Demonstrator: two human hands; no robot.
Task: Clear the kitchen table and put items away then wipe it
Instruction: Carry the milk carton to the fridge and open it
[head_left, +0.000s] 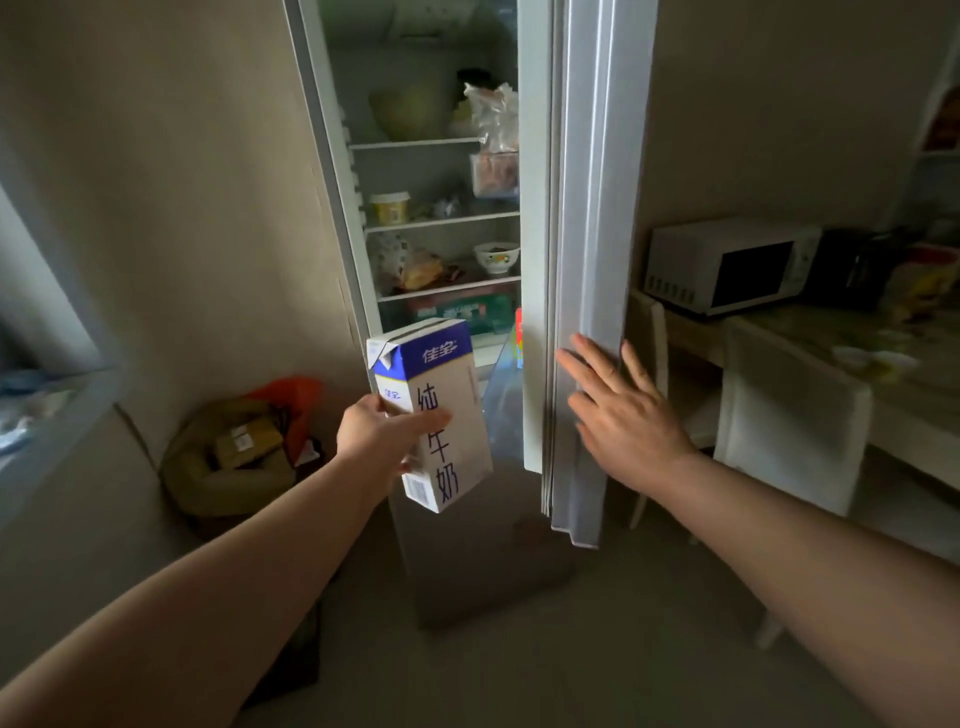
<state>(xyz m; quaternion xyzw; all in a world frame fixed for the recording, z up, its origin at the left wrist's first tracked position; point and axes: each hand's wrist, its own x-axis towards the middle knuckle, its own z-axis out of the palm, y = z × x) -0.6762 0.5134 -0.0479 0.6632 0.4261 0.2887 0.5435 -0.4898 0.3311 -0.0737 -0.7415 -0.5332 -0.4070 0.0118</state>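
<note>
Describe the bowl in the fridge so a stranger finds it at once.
Look into the open fridge above the milk carton. On the shelf over the green pack, at its right end, stands a small white bowl. Its neighbours look like bagged food, not dishes.

A microwave (730, 265) stands behind a covered chair (795, 410), and a sack (208, 486) of boxes (248, 441) sits by the wall (182, 208).

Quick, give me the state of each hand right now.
Left hand: grips the milk carton.
Right hand: open, straight fingers against the fridge door edge.
</note>
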